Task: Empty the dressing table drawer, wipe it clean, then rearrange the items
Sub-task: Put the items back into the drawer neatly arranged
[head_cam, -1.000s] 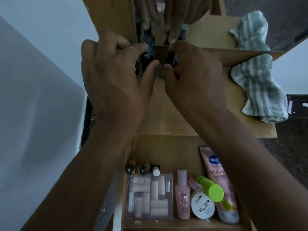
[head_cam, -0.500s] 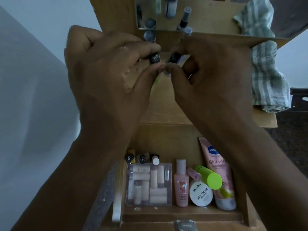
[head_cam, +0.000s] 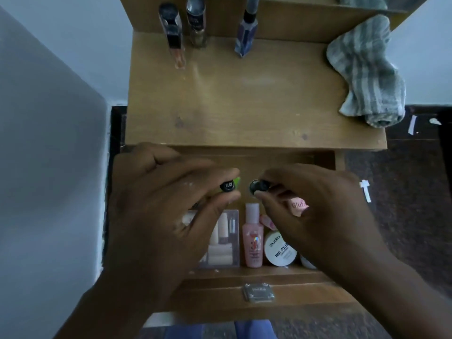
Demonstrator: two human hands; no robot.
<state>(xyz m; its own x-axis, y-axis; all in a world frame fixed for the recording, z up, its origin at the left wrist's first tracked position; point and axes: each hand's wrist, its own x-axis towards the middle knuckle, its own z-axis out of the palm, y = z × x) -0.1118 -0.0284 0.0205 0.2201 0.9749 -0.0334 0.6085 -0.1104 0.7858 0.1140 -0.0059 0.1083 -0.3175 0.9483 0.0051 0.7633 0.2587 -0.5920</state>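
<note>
The open drawer (head_cam: 244,277) holds a clear box of small tubes (head_cam: 223,241), a pink bottle (head_cam: 252,238), a white nail polish jar (head_cam: 278,248) and a pink tube (head_cam: 299,206), partly hidden by my hands. My left hand (head_cam: 159,216) pinches a small black-capped bottle (head_cam: 227,186) above the drawer. My right hand (head_cam: 318,211) pinches another dark-capped bottle (head_cam: 259,187) beside it. Three nail polish bottles (head_cam: 175,33) (head_cam: 197,23) (head_cam: 247,33) stand at the back of the dressing table top (head_cam: 244,99).
A striped grey cloth (head_cam: 367,74) lies bunched on the right of the table top, overhanging its edge. A metal handle (head_cam: 258,292) sits on the drawer front. A pale wall is on the left, dark floor on the right.
Both hands have lifted a small bottle each from the back of the table top and brought them down toward me, over the open drawer. Three bottles now stand uncovered at the back.
</note>
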